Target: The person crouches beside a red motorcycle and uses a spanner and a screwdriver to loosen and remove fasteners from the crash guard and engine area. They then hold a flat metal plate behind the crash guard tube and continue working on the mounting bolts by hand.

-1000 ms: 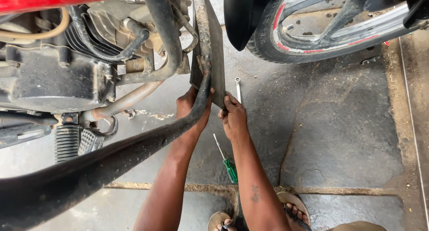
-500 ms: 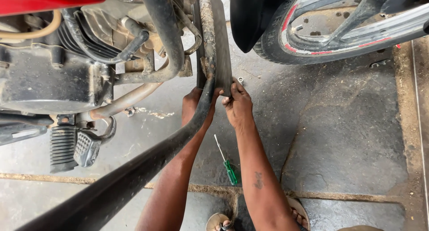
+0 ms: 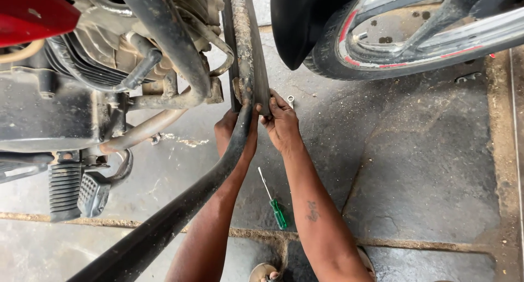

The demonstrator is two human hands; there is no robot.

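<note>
Right now the fingers of my right hand (image 3: 281, 124) are curled over the lower edge of a dirty, rust-flecked metal plate (image 3: 248, 47) that stands on edge under the motorcycle, and they grip that edge, thumb on the near face. Just left of those fingers my left hand (image 3: 229, 132) reaches up to the same plate, but a thick black bar (image 3: 180, 211) crosses in front of it and hides the fingertips, so I cannot tell whether that hand clasps anything or only presses against the metal. The bar runs from just beside my fingers down and away to the left, past my left forearm.

Just beyond my right fingertips a small silver spanner (image 3: 290, 101) lies on the dark, oil-stained concrete floor (image 3: 426, 167). Below my hands, between my two forearms, a screwdriver with a green handle (image 3: 274, 203) lies on the floor, its shaft pointing up toward my left hand.

Left of my fingers sit the engine block (image 3: 49, 107) with its cooling fins, a curved exhaust pipe (image 3: 144, 130) and, lower down, a ribbed footrest (image 3: 64, 189). Up and to the right of my fingers is the front wheel (image 3: 415, 47), its tyre resting on the floor, with a black mudguard (image 3: 297, 20) over it. A red panel (image 3: 30, 12) shows far up to the left.
</note>
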